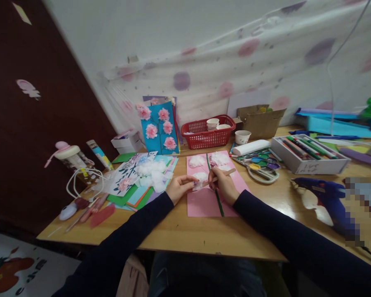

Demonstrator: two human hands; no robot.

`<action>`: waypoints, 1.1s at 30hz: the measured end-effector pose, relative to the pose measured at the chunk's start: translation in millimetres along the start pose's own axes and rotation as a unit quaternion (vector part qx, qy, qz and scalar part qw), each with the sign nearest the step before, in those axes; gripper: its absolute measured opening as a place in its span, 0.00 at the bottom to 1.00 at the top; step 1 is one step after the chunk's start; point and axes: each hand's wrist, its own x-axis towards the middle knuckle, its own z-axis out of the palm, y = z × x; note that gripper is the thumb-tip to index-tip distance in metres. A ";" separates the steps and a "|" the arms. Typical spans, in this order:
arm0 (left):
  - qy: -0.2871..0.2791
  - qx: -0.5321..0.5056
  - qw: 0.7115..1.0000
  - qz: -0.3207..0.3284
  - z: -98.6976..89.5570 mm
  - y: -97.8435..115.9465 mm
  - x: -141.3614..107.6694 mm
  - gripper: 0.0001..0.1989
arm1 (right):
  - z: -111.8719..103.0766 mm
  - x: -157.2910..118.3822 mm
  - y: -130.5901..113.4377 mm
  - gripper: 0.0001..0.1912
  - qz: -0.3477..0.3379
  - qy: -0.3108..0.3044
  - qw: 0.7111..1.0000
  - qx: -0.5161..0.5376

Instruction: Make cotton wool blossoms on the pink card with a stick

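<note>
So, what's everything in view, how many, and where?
Card: one, pink, centre
Cotton tufts: several, white, on the card
Papers: several, mixed colours, left
Cotton pile: one, white, on the papers
Flower picture: one, blue and pink, back
Basket: one, red, back
Cups: several, white, in and beside the basket
Cardboard box: one, brown, back right
Pen box: one, white, right
Paint set: one, multicoloured, right
Glue gun: one, blue, far right
Bottle: one, pink lid, left
Table: one, light brown, underneath
Wall: one, white, behind
Stick: one, light brown, over the card
Left hand: one, navy sleeve, holding a pale piece
Right hand: one, navy sleeve, gripping the stick
</note>
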 end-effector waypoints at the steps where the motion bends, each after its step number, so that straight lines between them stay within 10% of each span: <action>1: -0.001 -0.001 1.000 -0.004 0.4 0.3 -0.2 0.16 | 0.0 0.4 0.5 0.18 0.002 0.001 1.000 0.005; 33: 0.013 0.013 1.000 0.010 -2.9 0.6 0.7 0.20 | -1.7 7.8 6.7 0.21 0.021 0.040 0.997 0.066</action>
